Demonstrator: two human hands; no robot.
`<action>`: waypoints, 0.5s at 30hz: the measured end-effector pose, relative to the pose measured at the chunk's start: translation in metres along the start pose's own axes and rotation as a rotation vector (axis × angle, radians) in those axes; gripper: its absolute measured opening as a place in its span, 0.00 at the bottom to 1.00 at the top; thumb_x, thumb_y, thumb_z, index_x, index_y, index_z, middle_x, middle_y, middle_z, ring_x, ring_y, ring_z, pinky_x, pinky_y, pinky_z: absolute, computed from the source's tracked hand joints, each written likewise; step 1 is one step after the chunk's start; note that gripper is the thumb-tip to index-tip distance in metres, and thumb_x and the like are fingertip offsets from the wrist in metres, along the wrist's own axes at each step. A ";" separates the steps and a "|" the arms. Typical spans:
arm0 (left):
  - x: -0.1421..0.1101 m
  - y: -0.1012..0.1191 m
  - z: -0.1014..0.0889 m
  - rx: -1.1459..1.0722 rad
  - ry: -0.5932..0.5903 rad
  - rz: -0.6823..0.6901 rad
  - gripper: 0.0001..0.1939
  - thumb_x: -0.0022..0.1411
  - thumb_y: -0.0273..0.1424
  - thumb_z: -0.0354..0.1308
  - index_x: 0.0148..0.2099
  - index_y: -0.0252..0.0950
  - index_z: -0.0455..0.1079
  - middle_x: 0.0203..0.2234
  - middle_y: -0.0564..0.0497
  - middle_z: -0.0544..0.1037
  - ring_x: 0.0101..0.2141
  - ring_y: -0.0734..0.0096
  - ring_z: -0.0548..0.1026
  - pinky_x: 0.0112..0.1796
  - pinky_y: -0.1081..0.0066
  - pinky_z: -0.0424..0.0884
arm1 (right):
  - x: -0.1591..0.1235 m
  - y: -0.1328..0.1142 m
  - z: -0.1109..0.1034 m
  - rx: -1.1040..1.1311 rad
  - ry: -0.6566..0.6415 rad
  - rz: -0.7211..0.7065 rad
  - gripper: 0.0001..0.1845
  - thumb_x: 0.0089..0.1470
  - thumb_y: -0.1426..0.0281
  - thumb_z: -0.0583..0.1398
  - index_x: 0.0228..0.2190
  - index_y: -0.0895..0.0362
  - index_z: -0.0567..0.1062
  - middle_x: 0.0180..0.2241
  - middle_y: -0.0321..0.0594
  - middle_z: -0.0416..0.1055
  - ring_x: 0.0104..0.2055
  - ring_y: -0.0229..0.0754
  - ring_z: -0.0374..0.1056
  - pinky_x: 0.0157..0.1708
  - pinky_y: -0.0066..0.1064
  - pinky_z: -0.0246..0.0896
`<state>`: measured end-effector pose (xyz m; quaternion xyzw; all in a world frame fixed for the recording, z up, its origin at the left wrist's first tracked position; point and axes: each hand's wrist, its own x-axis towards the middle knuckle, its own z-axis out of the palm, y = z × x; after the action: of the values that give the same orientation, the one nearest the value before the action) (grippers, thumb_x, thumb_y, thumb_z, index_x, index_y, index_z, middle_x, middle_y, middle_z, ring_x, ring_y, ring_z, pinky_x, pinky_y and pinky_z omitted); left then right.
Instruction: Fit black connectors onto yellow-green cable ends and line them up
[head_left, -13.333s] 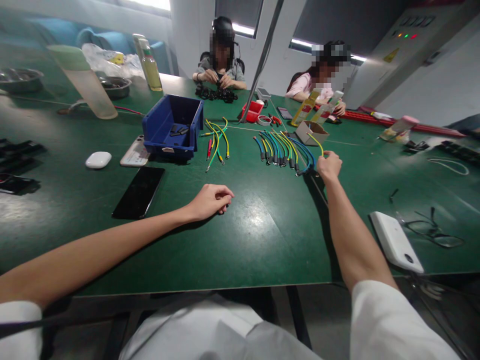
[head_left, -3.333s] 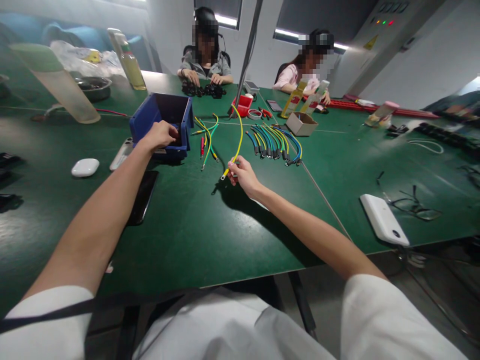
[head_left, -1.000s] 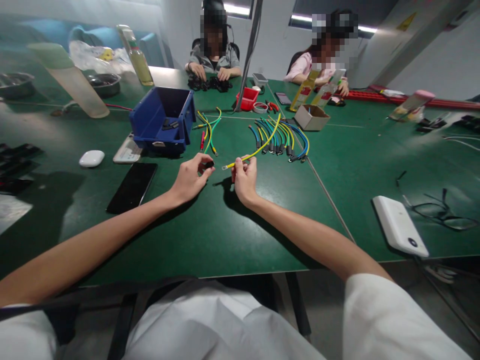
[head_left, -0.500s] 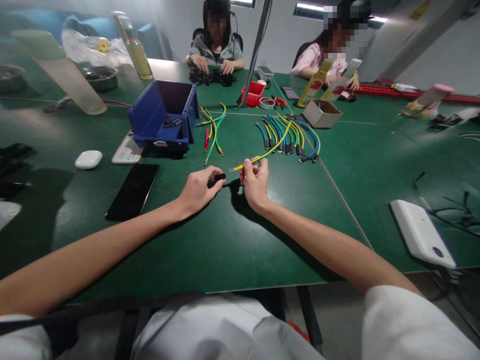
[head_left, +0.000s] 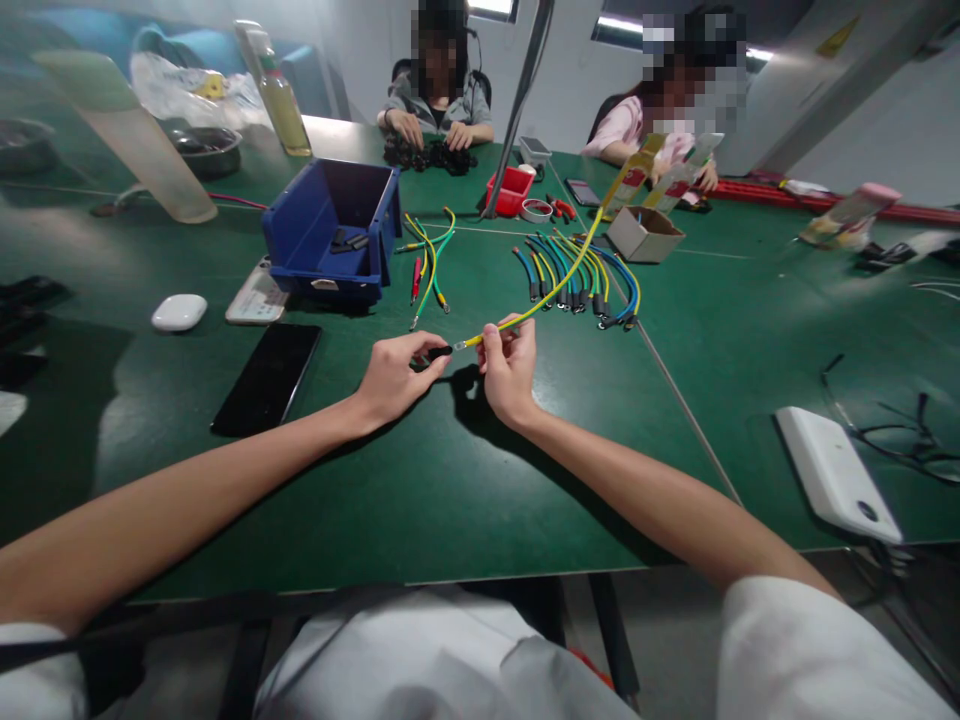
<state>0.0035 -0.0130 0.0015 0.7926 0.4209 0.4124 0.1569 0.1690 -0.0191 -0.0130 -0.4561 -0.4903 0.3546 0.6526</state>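
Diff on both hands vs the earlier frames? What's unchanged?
Left hand, in the blue plastic bin 3.3 s ago, now pinches a small black tube. Right hand, earlier beside the open cardboard box, moved left holding the slender yellow cable; its metal lug now sits by the tube's tip, contact unclear. Black rectangular smartphone and box stayed put.

The shirt (head_left: 420, 650) is white, a bit grey in front, with soft folds. Its sleeves (head_left: 810, 650) are short and wide. A black strap (head_left: 34, 653) crosses the left one. The arms (head_left: 225, 465) and hands (head_left: 511, 380) are bare.
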 end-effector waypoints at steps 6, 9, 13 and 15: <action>0.000 0.001 -0.001 -0.010 0.021 0.025 0.06 0.58 0.29 0.61 0.39 0.35 0.75 0.30 0.50 0.81 0.28 0.71 0.76 0.34 0.71 0.73 | -0.003 -0.002 0.000 -0.026 -0.023 -0.039 0.14 0.59 0.58 0.58 0.36 0.51 0.59 0.23 0.28 0.64 0.21 0.33 0.62 0.21 0.26 0.56; 0.000 0.001 -0.001 -0.015 0.028 0.029 0.06 0.58 0.29 0.61 0.39 0.35 0.75 0.30 0.50 0.81 0.28 0.71 0.76 0.34 0.71 0.73 | -0.003 -0.002 0.000 -0.031 -0.024 -0.042 0.13 0.59 0.58 0.58 0.36 0.51 0.59 0.23 0.27 0.65 0.21 0.33 0.62 0.21 0.25 0.56; 0.000 0.002 -0.001 -0.014 0.022 0.016 0.06 0.59 0.30 0.61 0.39 0.35 0.75 0.30 0.51 0.80 0.28 0.71 0.76 0.33 0.72 0.73 | -0.003 -0.003 0.000 -0.028 -0.024 -0.039 0.14 0.59 0.58 0.59 0.36 0.51 0.60 0.23 0.27 0.65 0.21 0.33 0.62 0.21 0.25 0.56; 0.000 0.002 -0.001 -0.019 0.017 0.013 0.06 0.58 0.31 0.60 0.39 0.36 0.75 0.29 0.51 0.80 0.28 0.71 0.76 0.31 0.72 0.73 | -0.003 -0.003 0.000 -0.027 -0.021 -0.040 0.14 0.59 0.58 0.59 0.37 0.51 0.60 0.23 0.27 0.65 0.21 0.33 0.63 0.20 0.25 0.56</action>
<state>0.0034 -0.0143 0.0035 0.7901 0.4131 0.4242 0.1583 0.1678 -0.0229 -0.0115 -0.4513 -0.5109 0.3396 0.6480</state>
